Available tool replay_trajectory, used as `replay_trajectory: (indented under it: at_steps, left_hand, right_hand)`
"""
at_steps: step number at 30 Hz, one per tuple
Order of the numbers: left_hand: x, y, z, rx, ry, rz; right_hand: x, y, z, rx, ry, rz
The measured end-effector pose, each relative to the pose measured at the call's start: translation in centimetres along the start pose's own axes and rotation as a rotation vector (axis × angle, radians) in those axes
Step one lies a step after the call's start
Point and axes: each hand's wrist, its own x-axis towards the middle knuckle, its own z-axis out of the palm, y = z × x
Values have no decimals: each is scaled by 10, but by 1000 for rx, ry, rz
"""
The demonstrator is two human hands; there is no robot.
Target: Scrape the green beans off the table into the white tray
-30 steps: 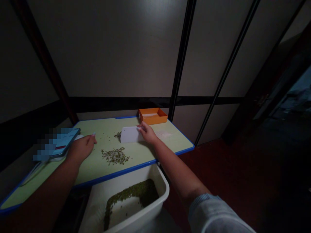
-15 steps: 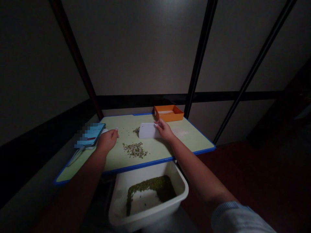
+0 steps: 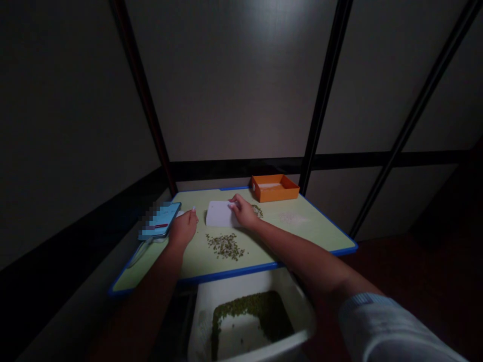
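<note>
tub [image 3: 245,285] nearest, front cut off; pile [image 3: 225,246] on table [image 3: 317,226]; left hand [image 3: 183,227] by phone [image 3: 168,218], fingers curled, cannot tell if gripping; right hand [image 3: 244,211] pinches card [image 3: 219,214] beyond pile, best kept edge-down, steady; card's contact with table unclear; back seeds [image 3: 258,211] partly hidden by right hand; box [image 3: 279,195] farthest

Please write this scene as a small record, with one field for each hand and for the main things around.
Right hand: holds a flat white piece by one end
Left hand: beside the phone; contact unclear
Main pile: loose greenish grains, spread on the table
Smaller pile: partly hidden behind the right hand
Orange box: open-topped, at the table's far side
White tub: at the table's near edge, more greenish grains inside
Light: dim
</note>
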Motion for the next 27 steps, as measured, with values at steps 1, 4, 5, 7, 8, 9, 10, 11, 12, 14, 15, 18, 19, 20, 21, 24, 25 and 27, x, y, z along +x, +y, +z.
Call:
replay_trajectory:
  at_steps: [1,4,5,7,8,9,10,11,12,14,15,18,19,20,21,24,25,27]
  left_hand:
    - [-1,0,0,6,7,-1]
    - [-2,0,0,29,28,-13]
    - [-2,0,0,36,36,-21]
    - [-3,1,1,46,51,-40]
    - [-4,2,1,48,57,-51]
    - [-4,2,1,48,61,-60]
    - [-5,3,1,46,63,-67]
    - [-5,4,1,43,63,-73]
    - [-5,5,1,39,60,-76]
    - [-5,6,1,28,49,-77]
    - [-5,6,1,23,42,-75]
    - [-5,6,0,6,24,-62]
    - [-5,6,0,2,20,-56]
    - [-5,6,1,-3,18,-49]
    - [-5,5,1,-7,16,-43]
    - [-5,5,1,-14,14,-28]
    - [-5,5,1,-14,13,-26]
    - [-5,5,1,-11,13,-26]
  right_hand:
    - [5,-1,7,9,-10,5]
    - [15,-3,22,43,-53,12]
    - [17,-4,25,54,-69,11]
    - [18,-5,26,77,-99,9]
    - [18,-6,25,87,-113,8]
    - [16,-6,24,96,-127,7]
    - [14,-6,21,105,-141,6]
    - [12,-7,19,113,-157,6]
    - [10,-7,16,120,-172,6]
    - [5,-8,10,133,-200,7]
    - [3,-9,7,137,-211,7]
    - [-3,-10,-1,146,-228,6]
    - [-6,-11,-4,148,-230,4]
    - [-8,-11,-6,149,-230,2]
    - [-9,-11,-8,151,-228,0]
    - [-14,-11,-13,152,-220,-8]
    - [-16,-11,-14,151,-217,-10]
    - [-18,-11,-15,148,-208,-14]
